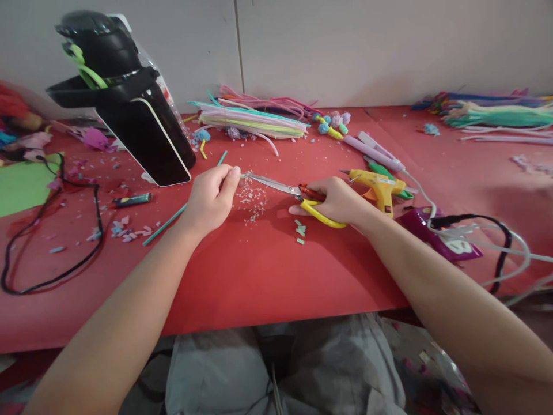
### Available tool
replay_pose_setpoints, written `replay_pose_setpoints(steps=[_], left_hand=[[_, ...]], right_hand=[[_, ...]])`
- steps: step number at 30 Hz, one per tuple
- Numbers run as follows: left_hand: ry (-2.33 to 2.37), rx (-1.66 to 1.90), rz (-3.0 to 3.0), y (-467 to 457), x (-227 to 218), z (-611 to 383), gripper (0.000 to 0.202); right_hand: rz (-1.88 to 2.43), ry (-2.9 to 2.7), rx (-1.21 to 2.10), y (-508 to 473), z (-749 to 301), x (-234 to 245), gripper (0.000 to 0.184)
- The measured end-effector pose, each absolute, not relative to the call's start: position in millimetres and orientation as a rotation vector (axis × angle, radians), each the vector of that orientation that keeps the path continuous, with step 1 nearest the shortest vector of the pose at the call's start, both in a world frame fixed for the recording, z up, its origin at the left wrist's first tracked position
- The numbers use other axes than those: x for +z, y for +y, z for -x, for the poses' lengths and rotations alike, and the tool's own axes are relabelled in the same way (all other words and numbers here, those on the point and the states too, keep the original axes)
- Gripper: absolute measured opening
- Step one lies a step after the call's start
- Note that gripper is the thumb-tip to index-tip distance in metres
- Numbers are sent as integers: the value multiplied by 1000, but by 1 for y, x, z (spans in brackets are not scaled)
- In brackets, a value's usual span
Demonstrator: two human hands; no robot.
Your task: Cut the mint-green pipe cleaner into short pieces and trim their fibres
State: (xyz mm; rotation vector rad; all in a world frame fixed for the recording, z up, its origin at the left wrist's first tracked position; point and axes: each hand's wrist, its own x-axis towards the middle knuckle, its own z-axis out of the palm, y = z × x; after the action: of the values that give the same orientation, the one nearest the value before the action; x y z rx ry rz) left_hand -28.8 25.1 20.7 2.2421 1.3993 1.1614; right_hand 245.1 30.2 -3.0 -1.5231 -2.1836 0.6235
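Observation:
My left hand (211, 199) is closed in a pinch; a small pale-green end, seemingly of a pipe cleaner (243, 175), pokes out at the fingertips. My right hand (332, 199) grips scissors (276, 184) with yellow and orange handles. Their blades point left, the tips touching or nearly touching that end. Below the blades, fine pale clippings (253, 202) are scattered on the red table. A little pile of cut green pieces (300, 229) lies by my right hand. One longer green pipe cleaner (166, 223) runs beneath my left hand, partly hidden by it.
Left stand a black bottle (99, 52) and a phone (144, 141). Pipe cleaner bundles (254, 118) lie at the back. On the right are a yellow glue gun (378, 187), a lilac tool (374, 153), a purple packet (436, 233) and cables. A black cord (97, 222) loops at left.

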Motion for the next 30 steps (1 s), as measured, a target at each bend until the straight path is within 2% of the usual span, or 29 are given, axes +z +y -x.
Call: replay_pose_setpoints(steps=[23,30], left_hand=[[1424,1130,-2215,28,15,30,34],[1406,1171,-2219,26,18,29,33]], right_hand=[[1572,-2174,589,32,-245,-5,72],[1536,-2190,614,31,-245,-2,67]])
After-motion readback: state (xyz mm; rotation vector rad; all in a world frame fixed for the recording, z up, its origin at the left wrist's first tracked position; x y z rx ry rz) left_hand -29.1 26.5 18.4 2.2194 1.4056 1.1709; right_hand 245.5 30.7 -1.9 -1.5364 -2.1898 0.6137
